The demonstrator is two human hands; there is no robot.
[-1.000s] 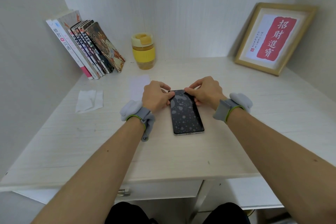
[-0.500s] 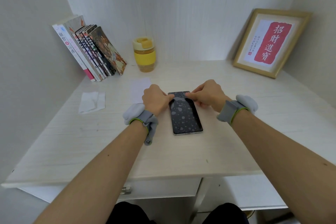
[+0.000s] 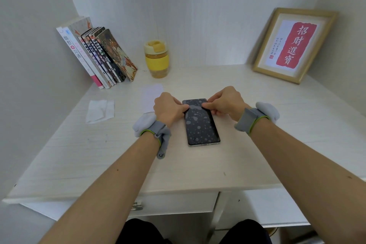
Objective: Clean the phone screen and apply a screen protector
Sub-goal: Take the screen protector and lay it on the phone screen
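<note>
Pale wood desk bears one phone, bubble-speckled, at its centre. Left hand and right hand press curled fingertips on the phone's far end. Left of the phone: two paper sheets; behind: one yellow cup.

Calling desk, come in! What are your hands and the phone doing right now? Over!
Left hand and right hand both press thumbs on the phone at its far end. Phone flat on desk, screen blotchy. Nothing blocking.

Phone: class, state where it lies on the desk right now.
In the head view the phone lies flat mid-desk, between the left hand and right hand, nearer than the yellow cup.
</note>
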